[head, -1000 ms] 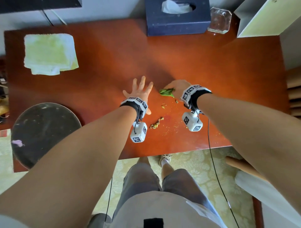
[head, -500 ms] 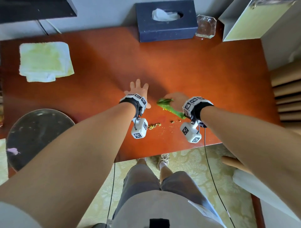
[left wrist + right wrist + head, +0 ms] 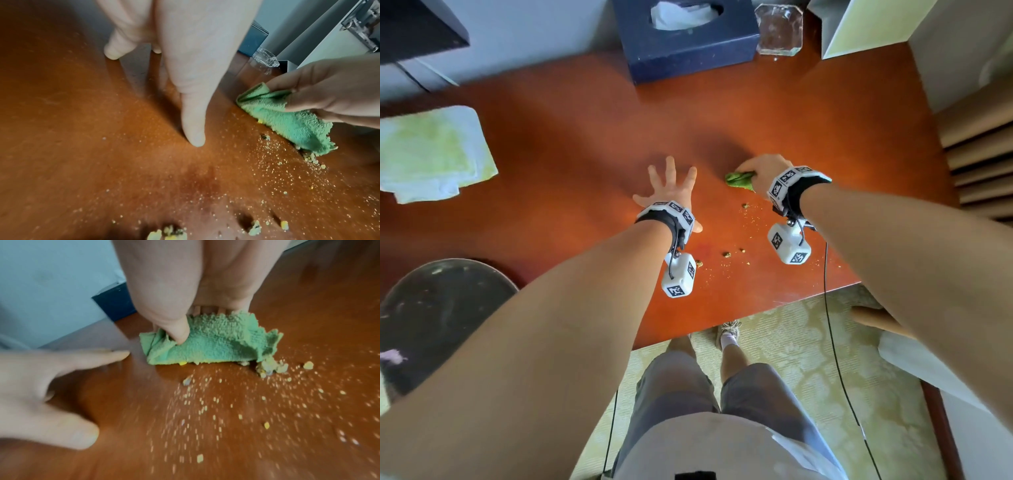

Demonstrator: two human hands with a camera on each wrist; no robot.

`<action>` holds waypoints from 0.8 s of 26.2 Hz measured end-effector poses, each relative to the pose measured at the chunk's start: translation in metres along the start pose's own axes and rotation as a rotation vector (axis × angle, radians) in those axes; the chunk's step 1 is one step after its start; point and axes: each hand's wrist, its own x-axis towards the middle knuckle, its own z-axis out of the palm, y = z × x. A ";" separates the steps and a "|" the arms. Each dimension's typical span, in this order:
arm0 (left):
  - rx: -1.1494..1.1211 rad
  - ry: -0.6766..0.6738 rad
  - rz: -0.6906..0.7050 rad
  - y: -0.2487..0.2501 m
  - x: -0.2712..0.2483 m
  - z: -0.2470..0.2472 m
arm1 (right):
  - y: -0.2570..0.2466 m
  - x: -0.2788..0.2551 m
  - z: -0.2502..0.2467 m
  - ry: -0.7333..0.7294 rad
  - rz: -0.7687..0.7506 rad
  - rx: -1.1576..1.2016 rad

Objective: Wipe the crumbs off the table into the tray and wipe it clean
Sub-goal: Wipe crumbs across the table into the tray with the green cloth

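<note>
Now | left hand (image 3: 671,186) splayed flat on table (image 3: 551,144) | right hand (image 3: 763,169) gripping green cloth (image 3: 739,180)

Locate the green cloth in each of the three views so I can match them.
Head: the cloth sits at centre, right of the middle, under the right hand on the table.
Left wrist: the cloth is at the right edge, mid-height, held by the right hand.
Right wrist: the cloth is at centre, just under the thumb.
Shared landmark: the navy tissue box beyond the cloth.
</note>
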 end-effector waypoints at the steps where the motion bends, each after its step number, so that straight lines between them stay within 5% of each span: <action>1: 0.000 0.000 -0.001 0.001 0.001 0.000 | -0.004 -0.005 0.006 -0.027 -0.033 -0.006; 8: 0.026 -0.021 -0.051 0.014 0.000 -0.005 | -0.010 -0.044 0.058 -0.311 -0.249 -0.133; 11: 0.016 0.030 -0.003 0.022 0.001 -0.004 | 0.005 -0.046 0.041 -0.169 -0.184 0.082; 16: -0.001 0.034 0.021 0.045 0.005 -0.004 | 0.056 -0.041 0.011 0.151 0.194 0.521; 21: 0.016 -0.027 -0.018 0.056 0.006 -0.002 | 0.094 -0.035 -0.007 0.272 0.381 0.548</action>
